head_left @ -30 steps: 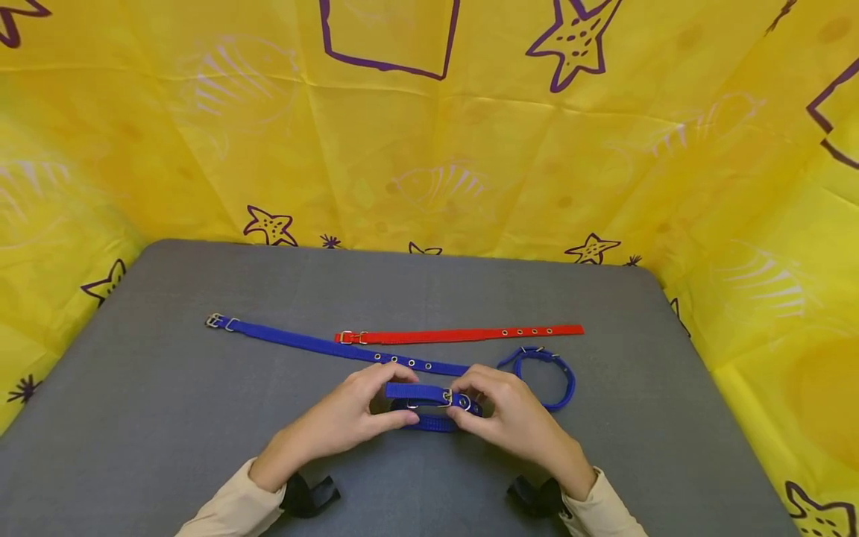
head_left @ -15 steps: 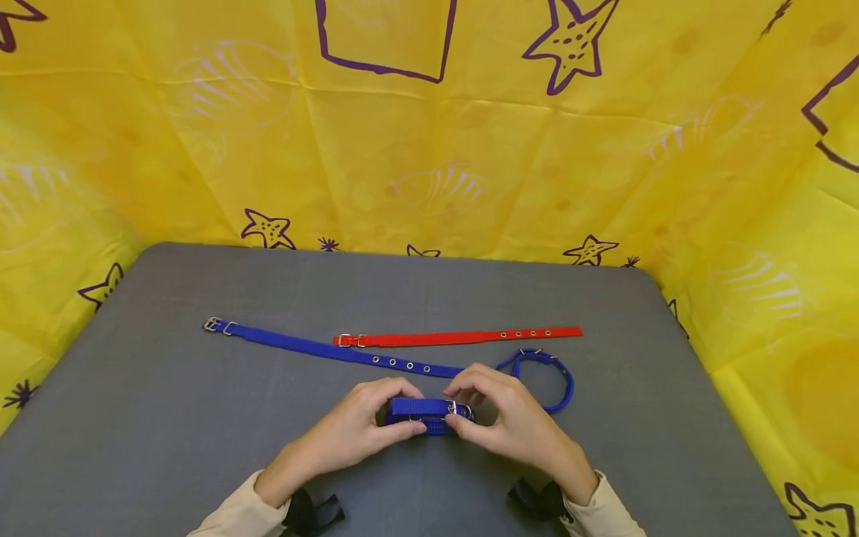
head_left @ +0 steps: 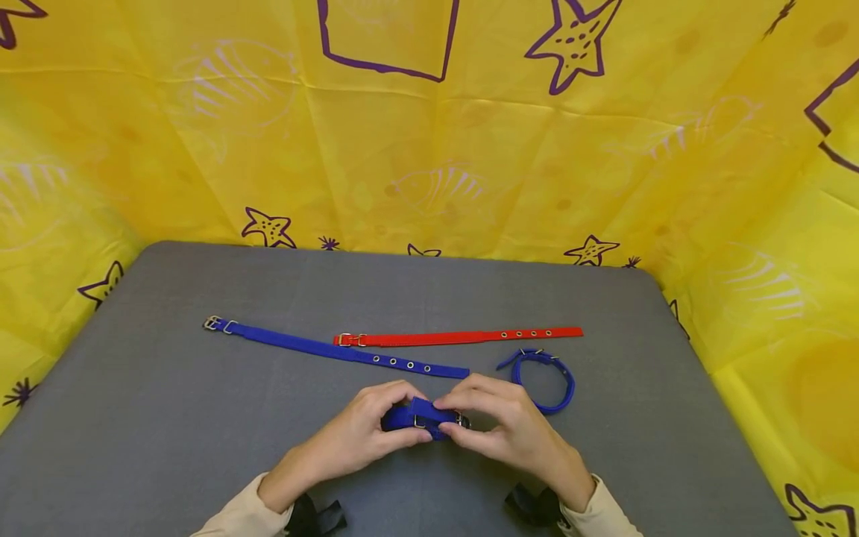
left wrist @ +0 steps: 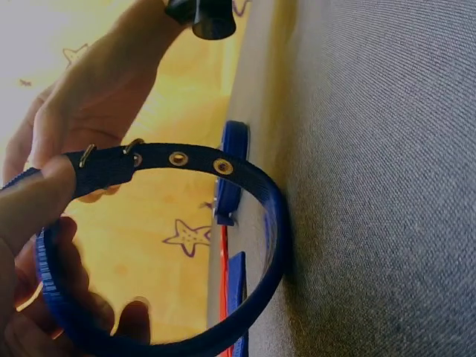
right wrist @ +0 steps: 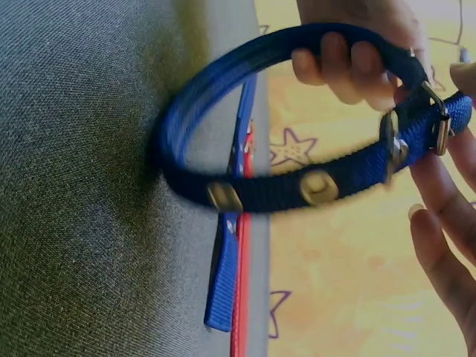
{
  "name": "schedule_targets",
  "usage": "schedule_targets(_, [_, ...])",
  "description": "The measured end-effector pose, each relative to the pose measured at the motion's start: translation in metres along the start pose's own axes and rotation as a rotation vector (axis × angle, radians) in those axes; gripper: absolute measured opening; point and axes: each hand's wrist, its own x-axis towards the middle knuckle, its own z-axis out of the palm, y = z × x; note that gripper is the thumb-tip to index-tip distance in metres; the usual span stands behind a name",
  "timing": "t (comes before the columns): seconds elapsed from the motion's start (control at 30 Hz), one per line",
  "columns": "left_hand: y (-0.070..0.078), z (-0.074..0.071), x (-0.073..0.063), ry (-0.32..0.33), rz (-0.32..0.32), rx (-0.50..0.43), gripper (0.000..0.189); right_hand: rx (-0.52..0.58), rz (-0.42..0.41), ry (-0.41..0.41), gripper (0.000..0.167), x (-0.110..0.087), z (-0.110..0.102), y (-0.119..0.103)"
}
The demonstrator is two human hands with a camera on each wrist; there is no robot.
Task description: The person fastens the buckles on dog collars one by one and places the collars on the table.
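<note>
A blue collar (head_left: 400,417), buckled into a loop, is held between both hands near the front of the table. My left hand (head_left: 361,426) grips its left side, thumb in front and fingers curled behind. The right hand (head_left: 508,418) pinches the strap's free end by the metal buckle (right wrist: 439,123). That end stands up at an angle from the loop in the head view. Metal eyelets (left wrist: 178,159) show along the band in the left wrist view. The loop's lower edge touches or nearly touches the table in the wrist views.
Beyond the hands, an unbuckled blue collar (head_left: 295,342) and a red collar (head_left: 429,338) lie stretched out on the grey table (head_left: 168,418). A second looped blue collar (head_left: 570,388) lies just right of the right hand. Yellow patterned cloth (head_left: 429,149) walls the back and sides.
The strap's free end, lying flat along the loop before, now sticks up tilted between the fingers. Both hands have come slightly closer together and a little nearer the front edge.
</note>
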Motion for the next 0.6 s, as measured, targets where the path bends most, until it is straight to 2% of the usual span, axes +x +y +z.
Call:
schedule_targets(0.13, [0.0, -0.0001, -0.0003, 0.003, -0.042, -0.025, 0.015, -0.023, 0.068, -0.016, 0.02, -0.0013, 0.0, -0.0016])
schedule_targets(0.23, [0.0004, -0.0006, -0.0006, 0.005, -0.049, -0.025, 0.014, -0.023, 0.107, -0.024, 0.022, -0.0016, 0.0, -0.0025])
schedule_targets(0.47, [-0.0013, -0.0007, -0.0005, 0.032, -0.023, 0.004, 0.014, -0.007, 0.074, -0.009, 0.021, -0.0011, -0.0001, 0.0003])
schedule_targets(0.6, [-0.0027, -0.0022, -0.0005, 0.04, -0.037, 0.0, 0.013, -0.004, 0.056, 0.004, 0.024, -0.0018, -0.0004, 0.0018])
